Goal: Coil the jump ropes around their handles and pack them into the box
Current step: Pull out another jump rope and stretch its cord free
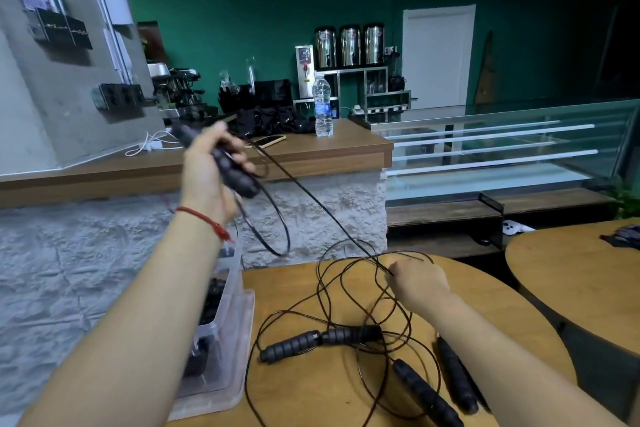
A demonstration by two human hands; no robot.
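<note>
Two ribbed black jump-rope handles (pixel 235 173) are gripped in your raised left hand (pixel 204 177) while your right hand (pixel 420 282) pinches their thin, springy black cord (pixel 311 200) (light, tangle-prone) over the round wooden table (pixel 491 308), so feed it taut.

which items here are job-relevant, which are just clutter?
Job: left hand gripping jump-rope handles, right hand pinching its cord, tangled jump ropes, clear plastic box.
Clutter: water bottle, phone, charger cable, steel urns.
</note>
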